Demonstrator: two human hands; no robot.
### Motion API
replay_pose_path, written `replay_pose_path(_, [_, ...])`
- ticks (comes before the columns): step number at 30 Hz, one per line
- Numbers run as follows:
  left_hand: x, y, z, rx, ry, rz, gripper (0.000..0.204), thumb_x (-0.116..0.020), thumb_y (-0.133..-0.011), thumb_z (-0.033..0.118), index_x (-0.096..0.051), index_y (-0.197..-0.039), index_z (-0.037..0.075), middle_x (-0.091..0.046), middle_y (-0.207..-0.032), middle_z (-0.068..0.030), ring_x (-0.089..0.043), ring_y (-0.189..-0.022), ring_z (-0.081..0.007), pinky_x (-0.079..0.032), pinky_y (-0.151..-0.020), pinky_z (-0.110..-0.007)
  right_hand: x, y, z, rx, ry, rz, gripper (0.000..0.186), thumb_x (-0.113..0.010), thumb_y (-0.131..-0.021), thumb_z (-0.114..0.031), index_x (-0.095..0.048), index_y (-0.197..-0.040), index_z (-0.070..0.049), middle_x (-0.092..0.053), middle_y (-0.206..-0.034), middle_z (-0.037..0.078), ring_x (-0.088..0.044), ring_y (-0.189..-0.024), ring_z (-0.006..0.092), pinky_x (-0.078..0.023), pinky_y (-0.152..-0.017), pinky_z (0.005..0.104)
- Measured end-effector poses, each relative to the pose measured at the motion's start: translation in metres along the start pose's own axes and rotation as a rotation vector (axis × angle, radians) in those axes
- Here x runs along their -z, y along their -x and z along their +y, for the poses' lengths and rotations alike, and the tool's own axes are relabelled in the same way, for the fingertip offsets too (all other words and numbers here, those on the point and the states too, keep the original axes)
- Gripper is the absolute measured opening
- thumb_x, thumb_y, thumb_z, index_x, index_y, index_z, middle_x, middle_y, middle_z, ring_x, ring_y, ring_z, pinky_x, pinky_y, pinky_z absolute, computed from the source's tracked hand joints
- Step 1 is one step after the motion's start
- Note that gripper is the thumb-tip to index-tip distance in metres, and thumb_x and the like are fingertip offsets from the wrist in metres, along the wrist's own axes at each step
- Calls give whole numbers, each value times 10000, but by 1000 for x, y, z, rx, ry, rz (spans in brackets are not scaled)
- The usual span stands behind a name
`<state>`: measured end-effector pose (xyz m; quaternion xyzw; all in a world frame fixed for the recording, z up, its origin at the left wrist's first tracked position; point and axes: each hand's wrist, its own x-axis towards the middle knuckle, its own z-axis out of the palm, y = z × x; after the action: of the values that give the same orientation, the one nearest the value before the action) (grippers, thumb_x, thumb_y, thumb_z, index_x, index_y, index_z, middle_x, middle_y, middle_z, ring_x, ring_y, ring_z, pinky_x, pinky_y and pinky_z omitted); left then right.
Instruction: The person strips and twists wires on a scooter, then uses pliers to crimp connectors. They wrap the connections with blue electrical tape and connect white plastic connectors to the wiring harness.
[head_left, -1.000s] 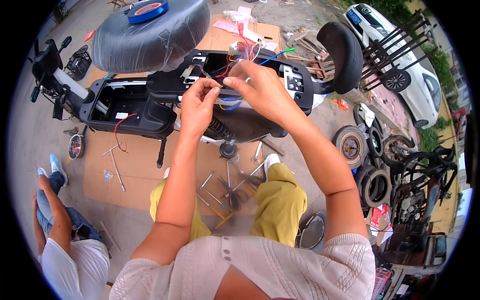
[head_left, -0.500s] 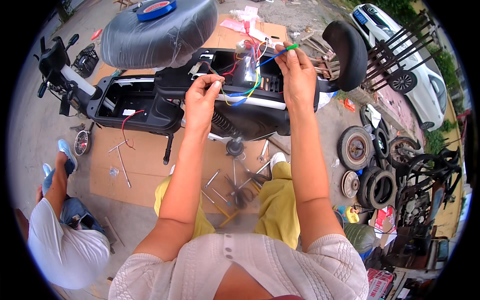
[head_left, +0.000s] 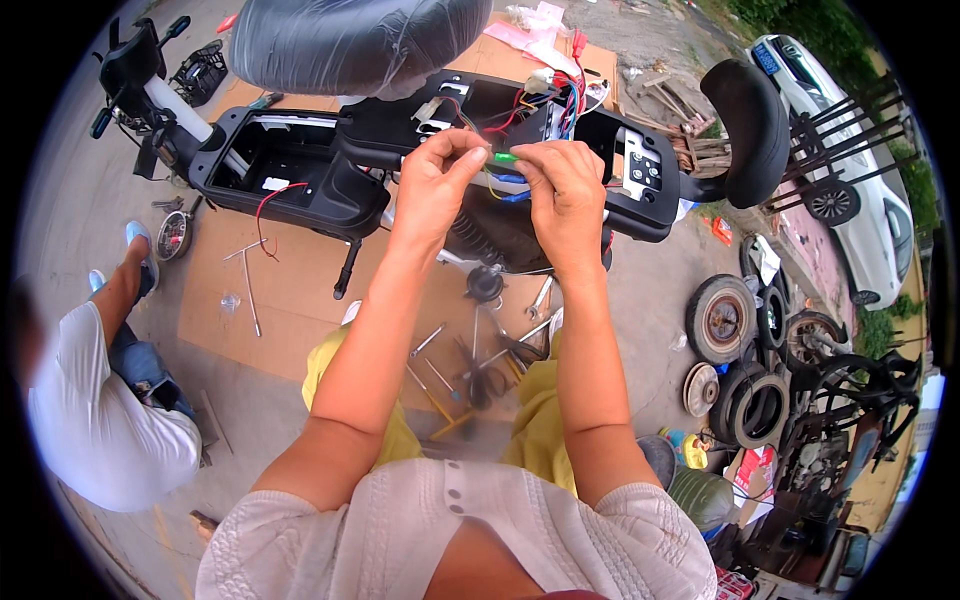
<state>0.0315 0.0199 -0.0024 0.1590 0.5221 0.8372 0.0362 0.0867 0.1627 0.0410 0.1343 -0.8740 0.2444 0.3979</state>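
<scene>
A small green wire connector (head_left: 505, 157) lies between my two hands, over the open body of a black electric scooter (head_left: 350, 150). My right hand (head_left: 563, 190) pinches its right end between thumb and fingers. Meeting its left end, my left hand (head_left: 437, 182) is closed in a pinch on a thin wire, mostly hidden by the fingertips. Blue wire connectors (head_left: 514, 196) on a yellow wire hang just below the right fingers. Behind the hands, a bundle of red, blue and other wires (head_left: 572, 95) rises from the scooter's compartment.
A plastic-wrapped seat (head_left: 360, 40) is tipped up at the back. Tools, including a T-handle wrench (head_left: 250, 290), lie on cardboard (head_left: 215, 325). Old tires (head_left: 722, 318) are piled at right, near a white car (head_left: 830, 150). Another person (head_left: 110, 400) is at the left.
My right hand has come down and left with the green connector, up against my left hand. The left hand has shifted right, and the whole view has moved a little.
</scene>
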Motion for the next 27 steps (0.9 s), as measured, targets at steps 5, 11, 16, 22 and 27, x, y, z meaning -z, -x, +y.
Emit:
replay_pose_path(5, [0, 3, 3, 18, -84, -50, 125, -666, -902, 80, -657, -1002, 5, -640, -908, -9, -541, -780, -60, -425, -702, -216, 2, 3, 3, -48, 14, -9, 128, -693, -816, -12, -704, -938, -49, -671, -864, 78, -603, -860, 259, -430, -819, 347])
replay_pose_path(11, [-11, 2, 6, 48, 6, -14, 153, -678, -888, 70, -661, -1008, -24, -656, -891, -17, -589, -805, -66, -471, -744, -223, 7, 3, 7, -49, -45, -19, 161, -685, -792, 5, -684, -944, -49, -652, -861, 95, -598, -843, 285, -424, -819, 371])
replay_pose_path(16, [-12, 2, 0, -16, -52, -54, 151, -706, -885, 94, -665, -997, 2, -602, -828, 16, -498, -715, -41, -393, -637, -202, 5, -2, 8, -18, -92, -32, 177, -685, -792, 11, -681, -960, -44, -661, -912, 105, -618, -915, 296, -454, -848, 388])
replay_pose_path(22, [-6, 0, -1, 67, 171, -57, 131, -731, -846, 43, -656, -951, 15, -617, -834, -2, -498, -657, -54, -386, -583, -212, 11, -4, 15, -10, -110, -47, 187, -691, -769, 51, -682, -939, -25, -660, -1004, 104, -621, -963, 299, -497, -827, 388])
replay_pose_path(27, [-2, -4, -4, 118, 248, -75, 128, -730, -822, -8, -644, -909, 30, -623, -839, -17, -512, -649, -71, -397, -572, -220, 9, -3, 20, -23, -145, -44, 175, -694, -757, 58, -691, -908, -30, -653, -967, 92, -613, -934, 288, -500, -798, 380])
